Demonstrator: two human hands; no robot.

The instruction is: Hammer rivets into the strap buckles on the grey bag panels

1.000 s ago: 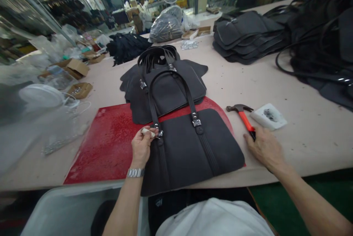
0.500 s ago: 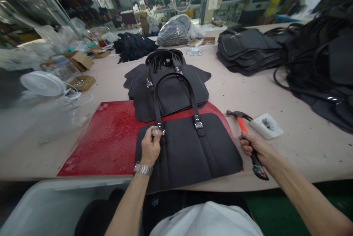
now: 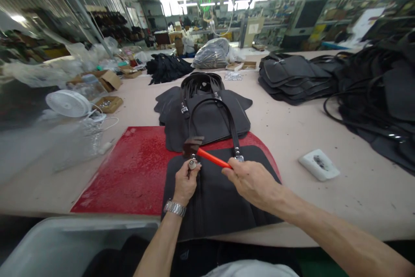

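Note:
A black bag panel point(image 3: 223, 199) with a looped strap handle and metal buckles lies near the table's front edge, partly on a red mat point(image 3: 129, 173). My left hand point(image 3: 186, 182), with a metal watch at the wrist, pinches a small pale cylindrical tool point(image 3: 192, 164) upright at the left buckle. My right hand point(image 3: 251, 179) grips an orange-handled hammer point(image 3: 212, 157). The hammer's dark head is just above the tool and the left strap; whether they touch I cannot tell. The right buckle point(image 3: 239, 158) shows beside my right hand.
More black panels point(image 3: 210, 121) are stacked behind. A white tray point(image 3: 319, 164) stands at the right, with piles of black pieces point(image 3: 298, 76) beyond. At the left are a white fan point(image 3: 68, 103), a small box point(image 3: 109, 104) and a grey bin point(image 3: 97, 225) below.
My right hand has lifted the hammer from beside the white tray and brought it left over the bag panel. My left hand keeps its pinch, the tool now more upright. The view has tilted up.

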